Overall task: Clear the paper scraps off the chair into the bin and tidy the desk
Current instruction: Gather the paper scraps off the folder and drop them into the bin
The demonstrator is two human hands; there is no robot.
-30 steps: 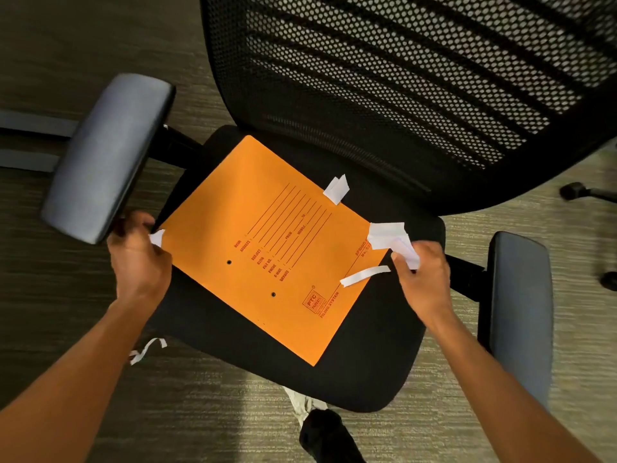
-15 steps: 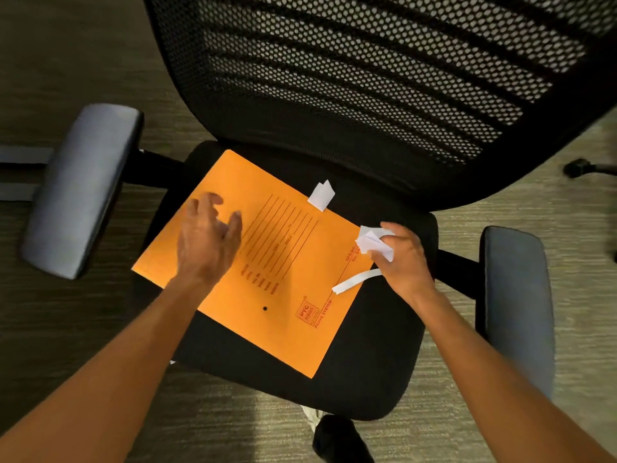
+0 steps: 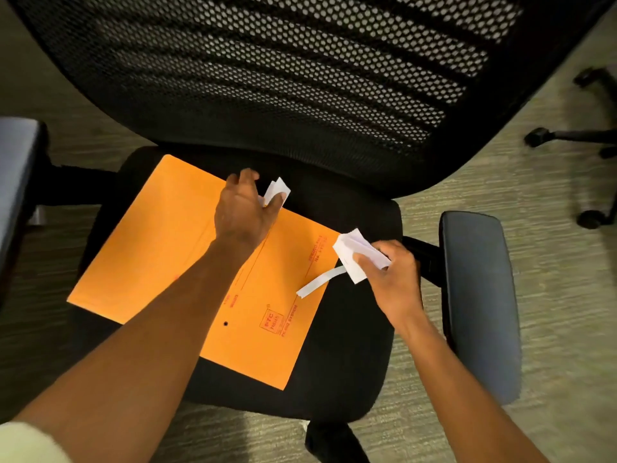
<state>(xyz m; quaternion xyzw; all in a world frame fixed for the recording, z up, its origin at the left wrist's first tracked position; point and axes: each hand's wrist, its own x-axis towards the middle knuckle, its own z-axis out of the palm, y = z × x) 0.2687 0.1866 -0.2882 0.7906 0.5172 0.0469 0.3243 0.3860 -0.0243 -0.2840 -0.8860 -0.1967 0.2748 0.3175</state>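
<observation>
A black office chair seat (image 3: 347, 355) carries an orange envelope (image 3: 160, 255) with red print. My left hand (image 3: 243, 212) reaches across the envelope's far edge and pinches a small white paper scrap (image 3: 278, 188). My right hand (image 3: 390, 275) sits at the envelope's right corner, closed on a bunch of white scraps (image 3: 350, 252). A long white strip (image 3: 319, 283) lies on the envelope's right edge, just left of my right hand.
The mesh backrest (image 3: 283, 81) rises behind the seat. Grey armrests stand at the right (image 3: 477, 295) and far left (image 3: 16, 168). Another chair's wheeled base (image 3: 567, 135) is at the right on the carpet. A dark shoe (image 3: 334, 442) shows below the seat.
My left hand moved from the envelope's left corner across it to the far scrap and took hold of it. My right hand stayed at the right corner with its scraps. The view moved closer.
</observation>
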